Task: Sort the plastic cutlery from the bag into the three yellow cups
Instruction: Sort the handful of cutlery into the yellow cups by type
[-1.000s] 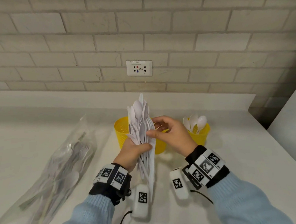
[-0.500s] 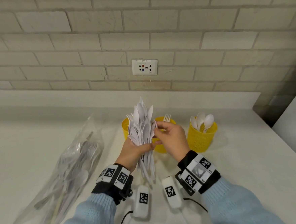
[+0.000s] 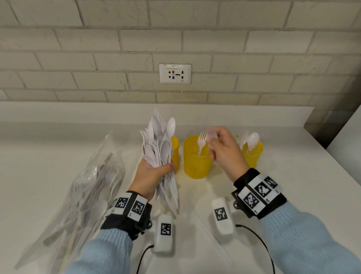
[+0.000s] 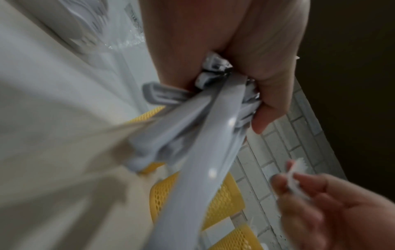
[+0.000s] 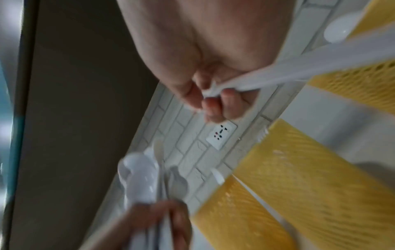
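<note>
My left hand (image 3: 156, 170) grips a thick bundle of white plastic cutlery (image 3: 160, 151) upright, heads up, in front of the left yellow cup (image 3: 175, 150), which it mostly hides. My right hand (image 3: 215, 140) pinches a single white piece (image 5: 320, 66), blurred, above and just right of the middle yellow cup (image 3: 195, 163), where one fork (image 3: 202, 140) stands. The right yellow cup (image 3: 254, 156) holds a few spoons (image 3: 251, 138). In the left wrist view the bundle's handles (image 4: 213, 143) fan out below my palm. The clear bag (image 3: 87, 192) lies at the left with more cutlery inside.
A brick wall with a socket (image 3: 175, 73) rises behind the cups. The white counter (image 3: 285, 183) ends at a dark gap on the right, beside another white surface (image 3: 359, 137). White tagged units (image 3: 165, 230) and cables hang below both wrists.
My right hand has left the bundle with one piece pinched and moved right, over the middle cup. My left hand has shifted the bundle left, uncovering the middle cup.
</note>
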